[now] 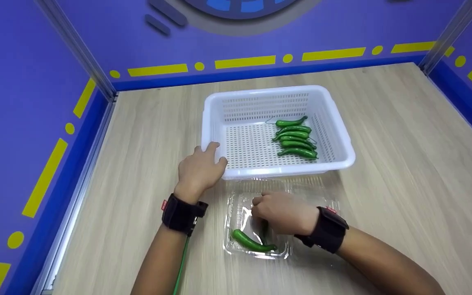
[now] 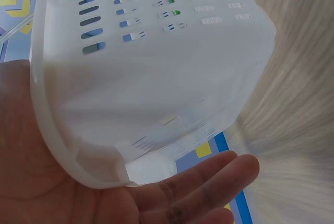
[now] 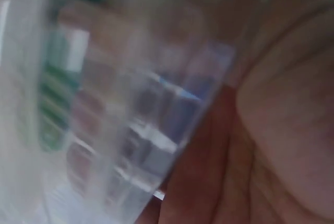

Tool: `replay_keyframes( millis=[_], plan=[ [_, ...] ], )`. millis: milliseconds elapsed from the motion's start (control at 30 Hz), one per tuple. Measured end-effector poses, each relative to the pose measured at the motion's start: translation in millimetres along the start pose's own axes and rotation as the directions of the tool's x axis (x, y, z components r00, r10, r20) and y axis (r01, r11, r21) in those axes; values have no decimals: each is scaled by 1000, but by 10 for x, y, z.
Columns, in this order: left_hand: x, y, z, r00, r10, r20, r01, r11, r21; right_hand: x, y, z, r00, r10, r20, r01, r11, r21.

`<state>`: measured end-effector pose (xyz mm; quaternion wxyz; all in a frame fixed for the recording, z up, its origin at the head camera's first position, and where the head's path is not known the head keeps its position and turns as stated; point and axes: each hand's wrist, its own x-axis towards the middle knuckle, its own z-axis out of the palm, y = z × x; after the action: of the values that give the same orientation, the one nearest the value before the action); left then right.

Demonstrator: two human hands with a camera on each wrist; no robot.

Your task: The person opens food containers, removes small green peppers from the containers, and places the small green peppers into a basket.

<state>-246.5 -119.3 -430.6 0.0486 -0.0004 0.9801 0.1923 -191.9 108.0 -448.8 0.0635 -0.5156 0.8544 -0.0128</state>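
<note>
My left hand (image 1: 200, 169) holds the near left corner of a white plastic basket (image 1: 285, 169), its rim between thumb and fingers. In the left wrist view, some fingers (image 2: 209, 187) stretch out below the rim. Several green chili peppers (image 1: 297, 152) lie in a row on the basket's right side. My right hand (image 1: 283, 213) is down in a clear plastic clamshell box (image 1: 236, 205), fingers curled round a green chili pepper (image 1: 264, 232), mostly hidden beneath the hand. Another green chili pepper (image 1: 252, 243) rests at the box's near edge. The right wrist view is blurred through the clear plastic.
The clamshell's clear lid (image 1: 314, 190) lies opened to the right, partly under my right forearm. Both stand on a wood-grain table (image 1: 404, 184), with the basket just beyond the box. Blue panels (image 1: 244, 49) with yellow marks enclose the table at the back and sides.
</note>
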Motion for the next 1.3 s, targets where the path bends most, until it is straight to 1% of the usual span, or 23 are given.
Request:
replay_keyframes(
  millis=[133, 233, 333, 533, 667, 900, 1133, 1200, 1300],
  plan=[
    [5, 3, 6, 1000, -2, 1, 2, 1000, 0, 3, -8, -20, 1000, -12, -13, 13, 999, 36],
    [7, 5, 6, 1000, -5, 0, 5, 1000, -1, -3, -13, -52, 999, -21, -45, 20, 1000, -12],
    [8, 4, 4, 1000, -6, -1, 6, 1000, 1, -29, -12, -104, 997, -13, -72, 10, 999, -46],
    [10, -2, -1, 1000, -9, 3, 9, 1000, 0, -112, 21, -238, 994, -7, -107, 9, 1000, 21],
    [11, -3, -4, 1000, -9, 2, 9, 1000, 5, -145, 43, -312, 991, -19, -130, 24, 999, 38],
    [15, -5, 5, 1000, -7, -3, 7, 1000, 6, -187, 64, -376, 987, -12, -162, 23, 998, 65],
    [7, 7, -4, 1000, -3, -8, 3, 1000, 1, -224, 91, -462, 970, -33, -242, 47, 997, 55],
    [5, 8, -3, 1000, -3, -8, 3, 1000, 0, -233, 113, -489, 963, -25, -269, 43, 997, 61],
    [6, 9, -5, 1000, -4, -6, 4, 1000, 0, -258, 155, -542, 951, 8, -309, 18, 997, 81]
  ],
)
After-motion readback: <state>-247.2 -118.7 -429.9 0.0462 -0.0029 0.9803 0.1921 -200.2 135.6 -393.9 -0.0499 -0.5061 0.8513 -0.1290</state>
